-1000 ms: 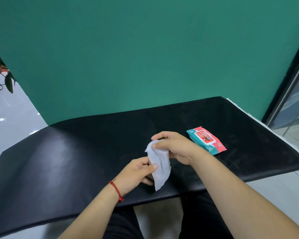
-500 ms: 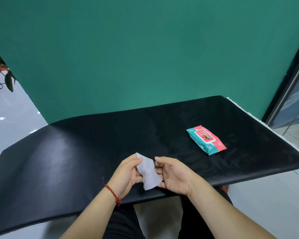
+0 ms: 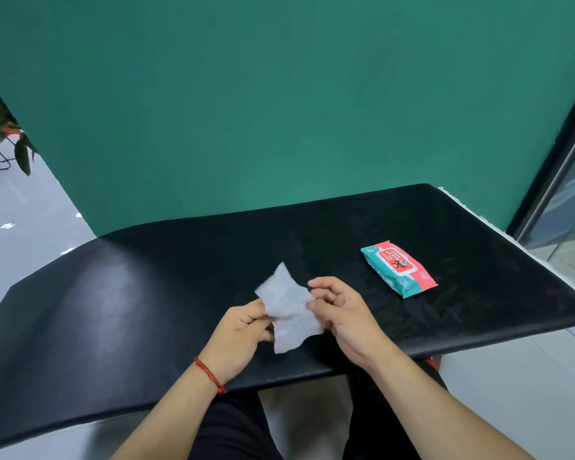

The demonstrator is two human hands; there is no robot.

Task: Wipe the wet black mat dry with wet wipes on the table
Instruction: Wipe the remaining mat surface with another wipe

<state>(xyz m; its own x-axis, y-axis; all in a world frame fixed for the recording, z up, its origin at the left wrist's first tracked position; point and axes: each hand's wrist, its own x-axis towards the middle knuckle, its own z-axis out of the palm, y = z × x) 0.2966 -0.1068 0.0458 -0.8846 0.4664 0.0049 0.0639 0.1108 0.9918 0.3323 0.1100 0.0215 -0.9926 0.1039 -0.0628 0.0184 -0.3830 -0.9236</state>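
In the head view, a white wipe is pinched at its left edge by the left grip and at its right edge by the right grip, apparently so that it can be spread open for wiping. It is held between both grips, just above the near part of the mat covering the worktop; the pack lies apart, to the right.

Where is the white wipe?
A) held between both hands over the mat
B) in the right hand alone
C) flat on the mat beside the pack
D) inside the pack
A: the left hand and the right hand each pinch an edge of the wipe above the black mat.
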